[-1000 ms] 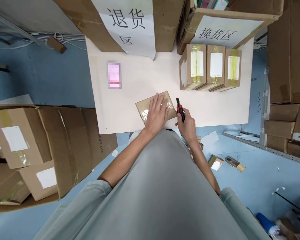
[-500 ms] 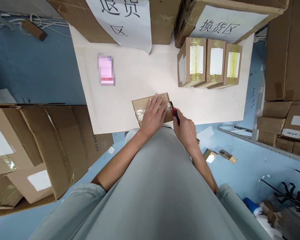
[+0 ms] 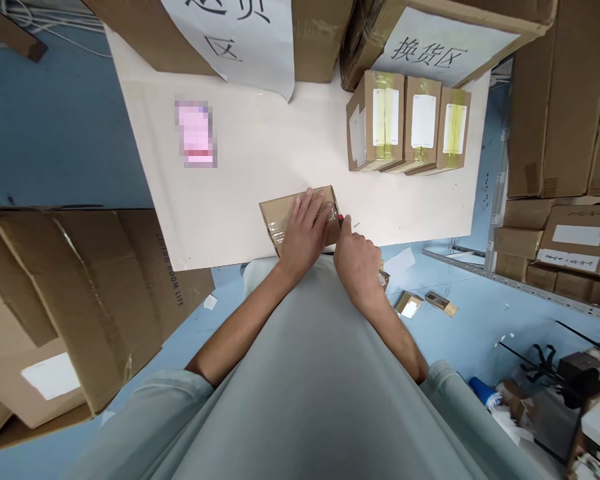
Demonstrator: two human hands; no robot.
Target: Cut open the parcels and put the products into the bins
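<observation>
A small brown cardboard box (image 3: 280, 211) with shiny clear tape lies at the near edge of the white table (image 3: 220, 220). My left hand (image 3: 304, 233) rests flat on top of it, fingers stretched toward the far side. At the box's right side, my right hand (image 3: 356, 261) is closed around a red and black box cutter (image 3: 341, 219). Only the red part and a bit of black show past the fingers; the blade is hidden. The index finger points forward along the cutter.
Three taped boxes with white labels (image 3: 425, 123) stand in a row at the back right. Behind them are large cartons with paper signs (image 3: 427, 47). A pixelated pink item (image 3: 197, 133) lies on the left. Big cartons (image 3: 100, 293) stand left of the table; scraps lie on the floor.
My right hand has shifted left and slightly nearer, turning so its back covers most of the cutter. My left hand stays on the box. The whole view has moved a little.
</observation>
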